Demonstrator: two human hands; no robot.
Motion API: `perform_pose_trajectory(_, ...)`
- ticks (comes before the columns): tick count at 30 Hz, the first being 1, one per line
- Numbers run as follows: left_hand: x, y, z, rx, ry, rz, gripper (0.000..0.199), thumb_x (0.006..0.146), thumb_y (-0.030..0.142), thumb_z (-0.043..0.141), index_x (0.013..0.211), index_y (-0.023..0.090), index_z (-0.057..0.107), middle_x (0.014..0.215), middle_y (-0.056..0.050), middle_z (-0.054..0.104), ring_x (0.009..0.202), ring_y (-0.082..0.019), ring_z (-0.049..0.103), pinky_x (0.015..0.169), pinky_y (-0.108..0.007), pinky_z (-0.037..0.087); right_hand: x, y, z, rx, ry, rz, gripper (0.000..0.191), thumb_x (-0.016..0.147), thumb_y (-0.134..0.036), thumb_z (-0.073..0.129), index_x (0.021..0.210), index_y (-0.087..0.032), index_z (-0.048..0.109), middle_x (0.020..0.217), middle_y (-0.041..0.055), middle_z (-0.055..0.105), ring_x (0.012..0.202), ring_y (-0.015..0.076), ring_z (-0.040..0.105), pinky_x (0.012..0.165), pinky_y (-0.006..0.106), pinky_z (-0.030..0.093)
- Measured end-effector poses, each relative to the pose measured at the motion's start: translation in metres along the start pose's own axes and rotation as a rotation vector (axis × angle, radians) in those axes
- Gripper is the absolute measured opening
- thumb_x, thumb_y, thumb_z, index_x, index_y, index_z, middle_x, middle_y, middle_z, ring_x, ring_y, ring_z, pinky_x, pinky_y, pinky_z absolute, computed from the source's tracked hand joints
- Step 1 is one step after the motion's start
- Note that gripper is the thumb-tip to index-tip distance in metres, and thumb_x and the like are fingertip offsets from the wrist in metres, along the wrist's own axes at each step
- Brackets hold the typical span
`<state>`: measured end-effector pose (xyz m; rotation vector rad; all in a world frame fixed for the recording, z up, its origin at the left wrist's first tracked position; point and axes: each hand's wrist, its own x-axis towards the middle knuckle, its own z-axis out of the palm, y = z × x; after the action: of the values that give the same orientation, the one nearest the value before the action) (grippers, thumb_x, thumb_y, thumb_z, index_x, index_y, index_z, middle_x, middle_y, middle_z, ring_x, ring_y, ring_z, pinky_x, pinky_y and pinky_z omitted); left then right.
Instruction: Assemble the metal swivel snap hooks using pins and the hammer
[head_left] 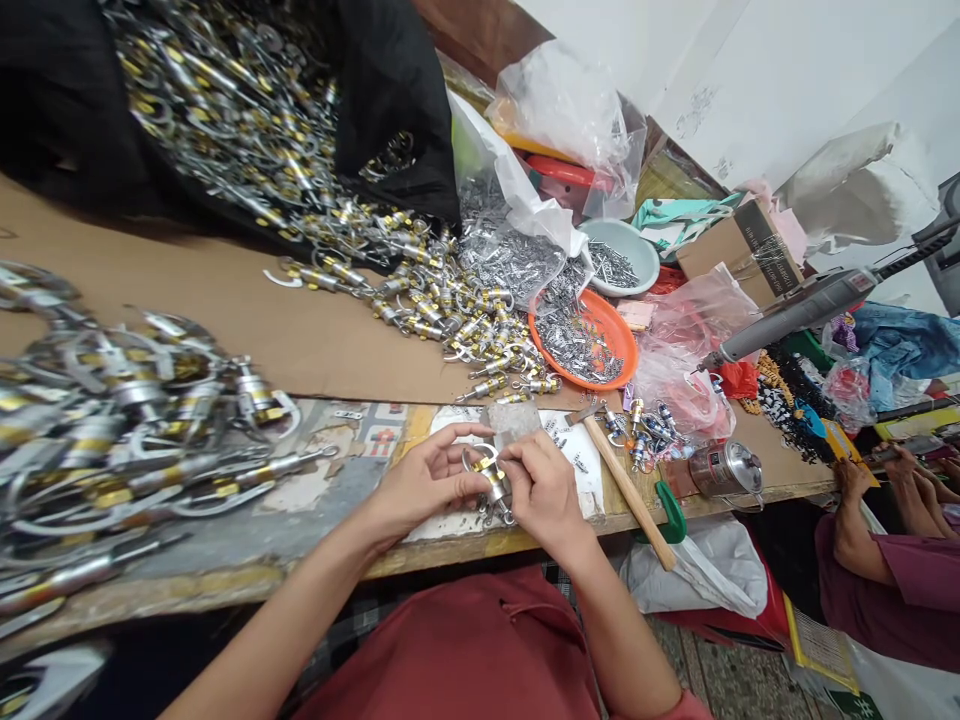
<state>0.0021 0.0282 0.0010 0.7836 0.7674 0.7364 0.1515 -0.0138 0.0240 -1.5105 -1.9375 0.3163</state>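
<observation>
Just above the bench's front edge, both my hands hold a small silver-and-gold metal clip (493, 474) with a curved hook and a ring end. My left hand (431, 478) pinches its left side between thumb and fingers. On the other side, my right hand (545, 490) has its fingertips closed on the clip, partly covering it. A grey metal block (514, 420) sits right behind my hands on a white sheet (589, 470) scattered with small metal parts. To the right lies a hammer (626, 490) with a wooden handle, its head near that sheet.
Similar clips spill from a black bag (397, 90) and pile up at left (112, 420). Small metal parts fill an orange plate (611, 335) and a pale bowl (637, 255). A grey electric screwdriver (795, 315) hangs at right, near a metal canister (724, 470). A co-worker's arm (855, 520) shows at far right.
</observation>
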Motion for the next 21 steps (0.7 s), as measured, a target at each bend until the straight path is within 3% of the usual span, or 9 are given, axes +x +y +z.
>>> perform_pose_trajectory(14, -0.0016, 0.0001, -0.0009, -0.011, -0.012, 0.003, 0.055, 0.052, 0.021, 0.08, 0.101, 0.019, 0.053, 0.064, 0.006, 0.062, 0.05, -0.011, 0.055, 0.049, -0.024, 0.047, 0.0005, -0.0025, -0.0001, -0.083, -0.021, 0.021, 0.018, 0.084, -0.013, 0.042, 0.08, -0.018, 0.059, 0.078, 0.0052, 0.057, 0.075, 0.0169, 0.054, 0.067, 0.027, 0.046)
perform_pose_trajectory(17, -0.0006, -0.0015, -0.0024, -0.011, -0.009, 0.003, 0.055, 0.052, 0.021, 0.08, 0.101, 0.019, 0.053, 0.065, 0.005, 0.062, 0.053, -0.011, 0.056, 0.051, -0.024, 0.048, 0.0016, -0.0009, -0.0021, 0.045, 0.002, 0.045, 0.014, 0.083, -0.015, 0.048, 0.079, -0.019, 0.061, 0.077, 0.0031, 0.059, 0.073, 0.0151, 0.056, 0.066, 0.025, 0.047)
perform_pose_trajectory(21, 0.0008, -0.0037, -0.0046, 0.018, -0.014, 0.02, 0.053, 0.053, 0.019, 0.079, 0.101, 0.021, 0.054, 0.065, 0.006, 0.061, 0.056, -0.011, 0.058, 0.054, -0.024, 0.048, -0.0011, 0.0055, -0.0064, 0.33, 0.156, 0.215, 0.003, 0.076, -0.018, 0.063, 0.073, -0.019, 0.063, 0.067, -0.0008, 0.062, 0.06, 0.0122, 0.058, 0.057, 0.022, 0.048)
